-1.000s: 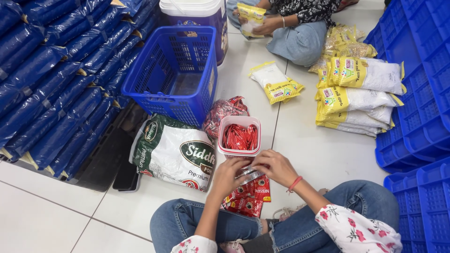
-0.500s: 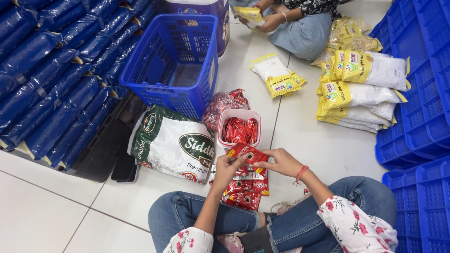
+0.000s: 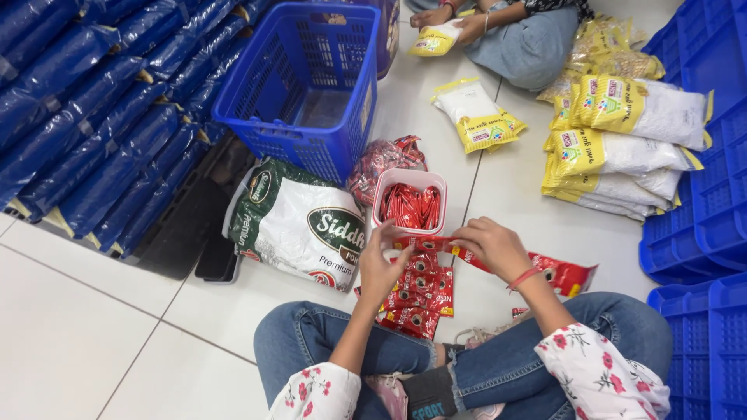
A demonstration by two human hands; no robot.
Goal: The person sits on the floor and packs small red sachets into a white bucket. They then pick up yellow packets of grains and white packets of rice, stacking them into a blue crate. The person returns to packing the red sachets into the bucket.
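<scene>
The person sat cross-legged on the floor (image 3: 101, 342), both hands working a strip of small red sachets (image 3: 424, 274). The left hand (image 3: 381, 264) was closed in a pinch on the strip's near end, and the right hand (image 3: 492, 247) pinched it further along, fingers curled over the top edge; the strip was stretched between them just in front of a pink tub (image 3: 411, 204) already filled with red sachets. More of the strip hung down to a heap on the floor between the knees, and a tail ran out past the right wrist.

The sachets looked light, thin and limp, with a glossy film that would likely slip under a loose grip. The joined strip would flop and fold at its seams, so a pinch at a seam, close to the fold wanted, seemed the surest hold. A white rice sack (image 3: 299, 222) lay just left of the tub, with a blue basket (image 3: 299, 85) beyond.
</scene>
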